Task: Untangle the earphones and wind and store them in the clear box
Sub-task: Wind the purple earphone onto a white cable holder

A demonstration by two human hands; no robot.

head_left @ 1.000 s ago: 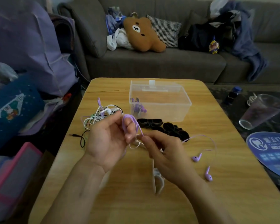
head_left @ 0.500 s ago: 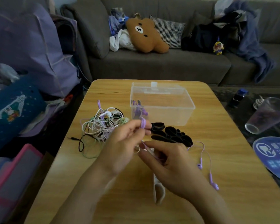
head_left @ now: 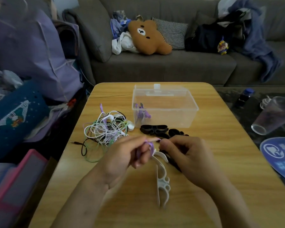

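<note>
My left hand (head_left: pixel 122 155) holds a purple earphone cord (head_left: pixel 150 146) looped around its fingers, above the middle of the wooden table (head_left: pixel 220 162). My right hand (head_left: pixel 186 155) pinches the cord's end beside the left fingertips. A white cord winder (head_left: pixel 162 180) lies on the table under both hands. A tangle of white, green, purple and black earphones (head_left: pixel 105 129) lies to the left. The clear box (head_left: pixel 164 109) stands open behind, with a wound purple earphone (head_left: pixel 141 113) in its left corner. The purple earbuds are hidden.
Black cord winders (head_left: pixel 155 129) lie in front of the box. To the right, off the table, are a tipped clear cup (head_left: pixel 273 116) and a blue round fan (head_left: pixel 280 150). A sofa (head_left: pixel 171 66) with a bear plush stands behind; bags crowd the left.
The loose purple earbuds that lay at the right have been drawn in and are out of sight. My hands came closer together, with more cord wound on the left fingers.
</note>
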